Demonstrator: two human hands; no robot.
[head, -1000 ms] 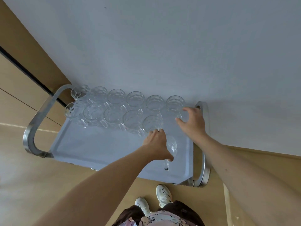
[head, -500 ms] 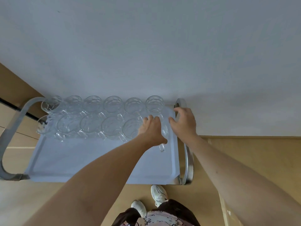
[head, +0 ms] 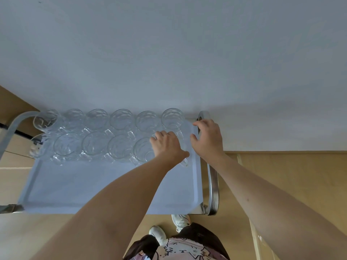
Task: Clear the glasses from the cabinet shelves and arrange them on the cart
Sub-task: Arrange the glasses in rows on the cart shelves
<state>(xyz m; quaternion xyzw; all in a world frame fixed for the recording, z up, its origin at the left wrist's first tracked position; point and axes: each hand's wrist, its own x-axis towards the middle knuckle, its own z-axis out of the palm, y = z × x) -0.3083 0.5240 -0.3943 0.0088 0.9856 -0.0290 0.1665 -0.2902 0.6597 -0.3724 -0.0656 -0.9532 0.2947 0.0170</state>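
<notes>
The left hand (head: 168, 146) lies over a mug (head: 183, 145) at the right end of the near row on the cart (head: 112, 184). Its fingers (head: 159, 135) are curled down round the mug's top, the thumb along the near side, so the glass is gripped from above; only the mug's handle and part of its wall show past the hand, just right of and below the thumb. The mug seems to stand on the cart's surface, though the hand hides its base.

The right hand (head: 206, 139) hovers just right of that mug, fingers apart and loosely bent, holding nothing. Its fingertips (head: 196, 123) are over the cart's right rim, beside the metal rail (head: 213, 177). Whether they touch the mug cannot be told.

Left of the left fingers stand the other mugs: a far row (head: 123, 120) of six against the wall (head: 169, 53), and a near row (head: 93, 145) of five, all upright and close together. The far row's last mug (head: 172, 118) stands just beyond the left fingertips.

The cart's near half is bare. Below it are the wooden floor (head: 281, 175) and the person's white shoes (head: 180, 220).
</notes>
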